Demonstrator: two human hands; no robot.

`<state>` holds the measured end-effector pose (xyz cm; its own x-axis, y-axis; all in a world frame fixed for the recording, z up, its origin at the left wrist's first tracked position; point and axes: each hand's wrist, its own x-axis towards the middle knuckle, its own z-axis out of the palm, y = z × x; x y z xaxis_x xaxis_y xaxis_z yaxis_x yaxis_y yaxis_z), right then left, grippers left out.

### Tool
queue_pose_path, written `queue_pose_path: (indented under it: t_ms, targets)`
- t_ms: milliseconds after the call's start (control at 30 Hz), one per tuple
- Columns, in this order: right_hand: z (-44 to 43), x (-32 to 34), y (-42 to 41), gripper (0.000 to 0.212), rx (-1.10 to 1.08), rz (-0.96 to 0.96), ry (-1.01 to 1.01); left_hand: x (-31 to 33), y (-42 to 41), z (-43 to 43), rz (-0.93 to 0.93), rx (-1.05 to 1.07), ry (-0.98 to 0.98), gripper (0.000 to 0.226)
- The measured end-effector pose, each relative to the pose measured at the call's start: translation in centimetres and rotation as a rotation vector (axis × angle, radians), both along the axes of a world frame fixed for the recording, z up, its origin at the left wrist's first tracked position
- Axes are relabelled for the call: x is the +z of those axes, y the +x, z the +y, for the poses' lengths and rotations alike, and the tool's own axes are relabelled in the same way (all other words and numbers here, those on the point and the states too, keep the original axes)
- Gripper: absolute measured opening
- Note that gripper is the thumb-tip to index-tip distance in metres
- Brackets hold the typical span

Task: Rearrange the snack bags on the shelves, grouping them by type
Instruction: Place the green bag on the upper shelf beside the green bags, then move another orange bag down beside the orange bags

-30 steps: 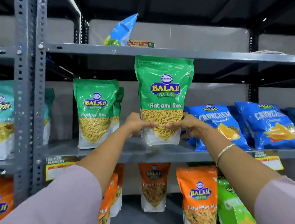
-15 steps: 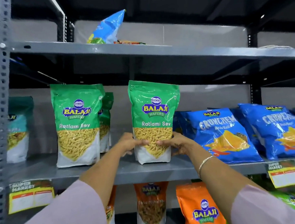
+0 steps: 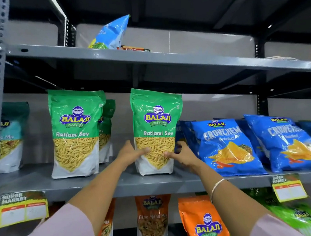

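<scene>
Fingers [image 3: 144,150] of the left hand [image 3: 130,153] and right hand [image 3: 180,155] clasp the lower sides of a green Ratlami Sev pouch [image 3: 156,129], upright on the middle shelf [image 3: 119,186]. Well apart to its left stand matching green pouches [image 3: 74,131]; blue Crunchem bags [image 3: 225,145] crowd its right. Grouping looks partly done: a blue bag [image 3: 111,33] remains on the top shelf.

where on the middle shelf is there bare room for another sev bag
Bare shelf lies between the left sev bag and the held sev bag, where the left hand is. Right is crowded: blue Crunchem bags overlap, close to the right hand.
</scene>
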<state>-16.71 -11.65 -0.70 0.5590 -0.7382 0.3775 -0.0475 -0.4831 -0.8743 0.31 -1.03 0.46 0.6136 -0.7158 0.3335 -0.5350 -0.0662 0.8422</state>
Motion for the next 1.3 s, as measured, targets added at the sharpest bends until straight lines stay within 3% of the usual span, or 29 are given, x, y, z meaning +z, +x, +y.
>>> queue_pose_path:
  t_ms: [133, 300, 467, 567, 633, 800, 900, 967, 1067, 1200, 1300]
  targets:
    - [0.5, -2.2, -2.1, 0.078, -0.309, -0.098, -0.306, -2.0, -2.5, 1.5, -0.233, 0.283, -0.344, 0.088]
    - [0.7, -6.3, -5.6, 0.077, -0.665, -0.085, -0.617, -6.8, -6.1, 2.6, -0.598, 0.22, -0.54, 0.078]
    - [0.4, -11.5, -8.5, 0.077, -0.835, -0.073, -0.623, -14.0, -9.5, 2.5, -0.916, 0.012, -0.542, 0.067]
    - [-0.4, -15.4, -10.0, 0.077, -0.938, -0.108, -0.469, -19.2, -10.5, 1.7, -0.995, -0.127, -0.399, 0.066]
    - [-1.2, -18.2, -11.3, 0.08, -0.969, -0.085, -0.29, -22.3, -11.1, 0.8, -0.912, -0.121, -0.245, 0.067]
    - [-4.6, -25.0, -14.2, 0.087, -0.771, 0.108, 0.132, -27.0, -11.3, -3.0, -0.289, -0.085, 0.069, 0.077]
    - [-6.0, -27.2, -15.0, 0.066, -0.564, 0.078, 0.397, -28.7, -11.3, -5.7, -0.043, -0.159, 0.215, 0.087]
    - [-6.5, -28.3, -15.1, 0.051, -0.382, 0.109, 0.463, -29.5, -11.6, -7.3, 0.104, -0.186, 0.291, 0.096]
    - [-7.1, -29.1, -14.7, 0.05, -0.168, 0.231, 0.496, -30.3, -12.2, -8.9, 0.272, -0.238, 0.339, 0.102]
    - [-7.4, -29.4, -13.6, 0.073, -0.112, 0.239, 0.528, -31.1, -13.2, -9.8, 0.332, -0.354, 0.272, 0.067]
    - [-7.7, -30.0, -13.1, 0.07, -0.121, 0.207, 0.531, -31.3, -13.4, -9.8, 0.353, -0.307, 0.222, 0.058]
